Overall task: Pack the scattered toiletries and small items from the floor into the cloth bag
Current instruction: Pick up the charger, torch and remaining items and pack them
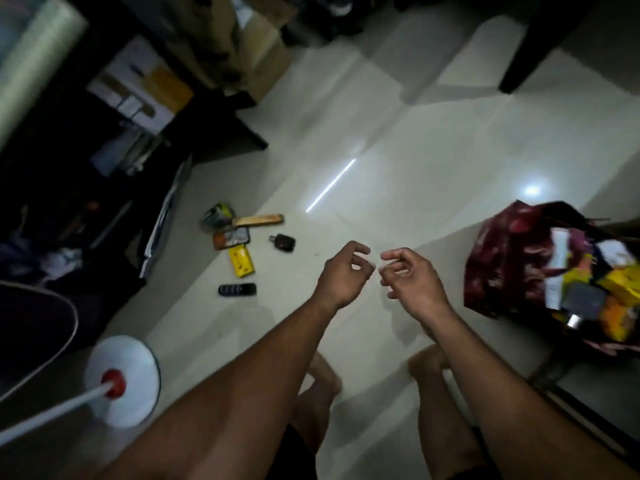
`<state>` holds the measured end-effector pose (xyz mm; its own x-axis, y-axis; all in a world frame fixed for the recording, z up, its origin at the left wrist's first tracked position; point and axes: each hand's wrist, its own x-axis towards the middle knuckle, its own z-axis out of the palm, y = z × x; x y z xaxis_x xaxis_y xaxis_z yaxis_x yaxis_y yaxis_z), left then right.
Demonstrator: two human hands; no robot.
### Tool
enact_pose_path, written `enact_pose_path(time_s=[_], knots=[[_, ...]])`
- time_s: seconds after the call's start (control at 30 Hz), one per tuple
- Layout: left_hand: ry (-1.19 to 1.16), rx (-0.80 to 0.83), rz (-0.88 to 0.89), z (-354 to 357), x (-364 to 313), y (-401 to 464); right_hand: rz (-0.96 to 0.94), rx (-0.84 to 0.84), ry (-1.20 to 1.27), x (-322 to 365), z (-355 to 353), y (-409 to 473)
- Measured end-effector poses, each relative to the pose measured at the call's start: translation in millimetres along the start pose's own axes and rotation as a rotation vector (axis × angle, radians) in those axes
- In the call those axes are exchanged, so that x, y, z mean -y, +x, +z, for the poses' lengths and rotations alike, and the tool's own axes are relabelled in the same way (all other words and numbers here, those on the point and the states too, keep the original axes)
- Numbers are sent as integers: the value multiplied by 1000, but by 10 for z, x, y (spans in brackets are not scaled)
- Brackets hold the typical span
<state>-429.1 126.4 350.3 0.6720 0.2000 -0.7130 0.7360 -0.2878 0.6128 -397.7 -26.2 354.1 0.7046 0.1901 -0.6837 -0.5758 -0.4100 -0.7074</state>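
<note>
The cloth bag sits on the floor at the right, its mouth open and already loaded with several items: a white tube or box, yellow and orange packs, and a dark grey block with a metal end; their exact identity cannot be read through the blur. Both hands hover above the floor between the bag and the remaining items, close together but not touching. The left hand has loosely curled fingers and holds nothing visible. The right hand is likewise loosely curled and appears to hold nothing. Six items remain on the floor at the left, well apart from the bag: a green pack, a tan flat stick just beside it, an orange-edged case, a black key fob, a yellow box and a black oblong nearest the person. Judged status: packing is partly complete, with a good share of items in the bag and this cluster outstanding. The fan base at lower left and the boxes under the dark furniture are not part of the task.
</note>
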Motion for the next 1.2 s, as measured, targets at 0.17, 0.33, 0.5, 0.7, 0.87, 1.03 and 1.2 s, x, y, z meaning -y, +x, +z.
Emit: enact_pose_path(time_s=[0.17,0.33,0.5,0.7,0.87,1.03,1.2], knots=[[-117,-111,-97,-1048,950,-68,15,120,-168,205,1190,97],[-166,-178,-259,-1771,1893,-236,52,263,-376,328,2114,199],[-142,-232,-417,-2146,2616,-133,19,413,-548,404,2751,457],[-146,-271,-492,-2536,3082,516,23,521,-722,553,3405,1199],[-48,-272,-503,-2695,3625,1226,-15,630,-946,262,4074,1874],[108,-359,-464,-2888,4118,2198,-74,610,-1009,-136,4885,2753],[215,-394,-418,-2915,4555,3109,-137,690,-1161,-563,5479,3416]])
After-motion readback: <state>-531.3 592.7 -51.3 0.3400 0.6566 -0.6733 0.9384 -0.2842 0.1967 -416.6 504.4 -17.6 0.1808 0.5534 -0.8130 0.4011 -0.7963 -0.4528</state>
